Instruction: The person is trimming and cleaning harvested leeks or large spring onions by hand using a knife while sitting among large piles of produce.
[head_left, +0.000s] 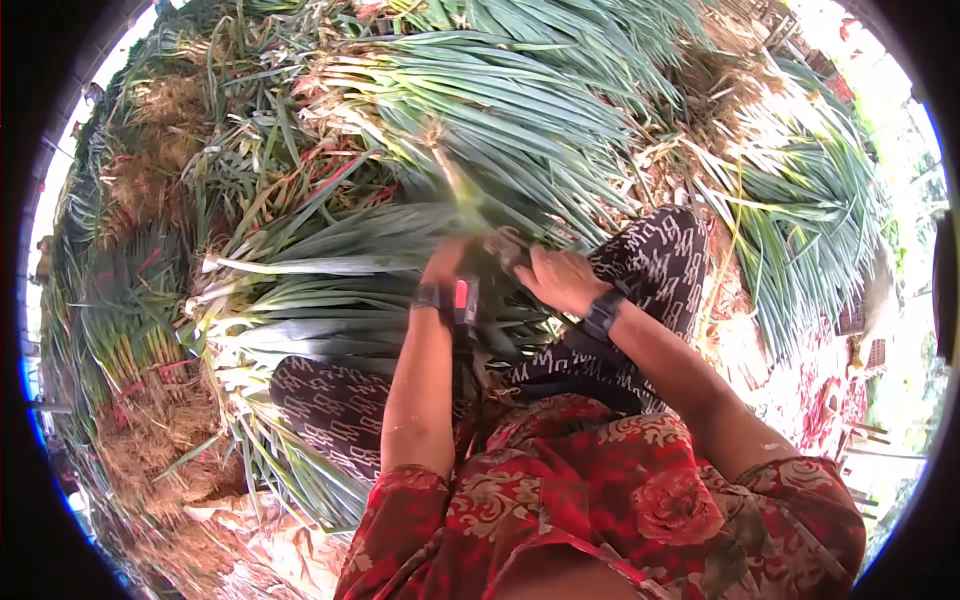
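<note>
A green onion stalk (454, 176) points away from me, its root end up front and its lower part blurred between my hands. My left hand (448, 259), with a band and a red-marked device at the wrist, closes at the leafy part of this stalk. Facing it, my right hand (561, 276) wears a dark wristband and has curled fingers at the same leaves. Motion blur hides the fingertips and a dark patch between the hands. Under my left forearm lies a spread of green onions (322, 307), white ends to the left.
A large heap of green onions (495, 97) lies ahead. Tied bundles with brown roots (161, 420) stand at left. More green onions (802, 217) lie at right. My bent legs in patterned trousers (660, 262) frame the work. Crumpled sheeting (285, 551) lies at lower left.
</note>
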